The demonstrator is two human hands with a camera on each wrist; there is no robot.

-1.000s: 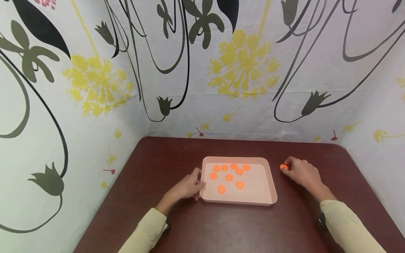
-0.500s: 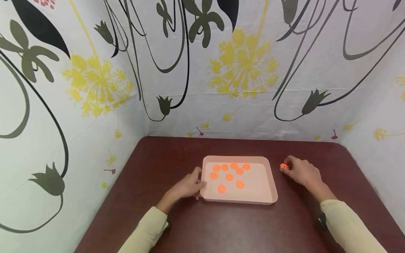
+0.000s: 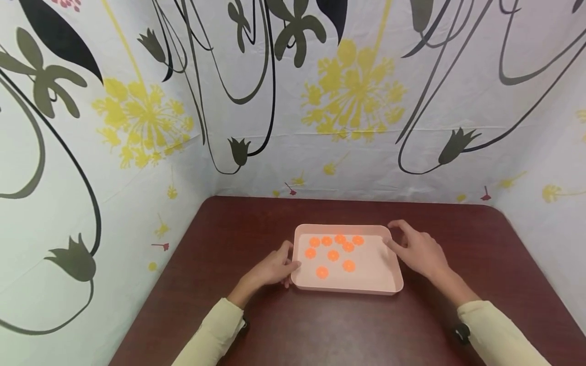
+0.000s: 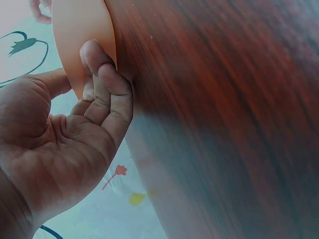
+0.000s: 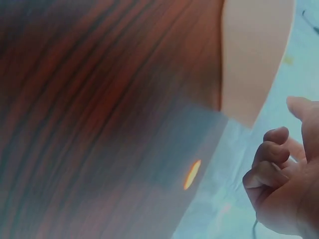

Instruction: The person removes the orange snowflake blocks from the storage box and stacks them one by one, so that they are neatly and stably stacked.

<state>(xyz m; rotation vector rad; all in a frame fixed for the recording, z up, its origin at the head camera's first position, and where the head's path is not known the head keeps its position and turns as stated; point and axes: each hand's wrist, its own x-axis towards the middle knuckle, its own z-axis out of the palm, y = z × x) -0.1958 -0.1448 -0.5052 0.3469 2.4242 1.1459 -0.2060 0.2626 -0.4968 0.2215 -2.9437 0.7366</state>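
Note:
My left hand [image 3: 273, 267] grips the left wall of a shallow peach tray [image 3: 373, 272], thumb over the rim. Its other fingers are bent against the outer wall [image 4: 87, 25] in the left wrist view. Several small orange scalloped discs [image 3: 333, 255] lie flat in the tray, mostly in its left and far part. My right hand [image 3: 421, 251] is by the tray's right rim, thumb and index finger spread, nothing seen between them. In the right wrist view, a small orange-rimmed oval [image 5: 192, 174] shows against the tabletop; whether it lies there I cannot tell.
The tray stands on a dark red-brown wooden table [image 3: 329, 325] with rounded far corners. Patterned white cloth [image 3: 274, 117] hangs behind the table and along both sides. A dark band [image 3: 462, 333] sits at my right wrist.
My right hand has moved left to the tray's right rim. The orange piece it pinched right of the tray is no longer seen in its fingers. My left hand keeps its hold.

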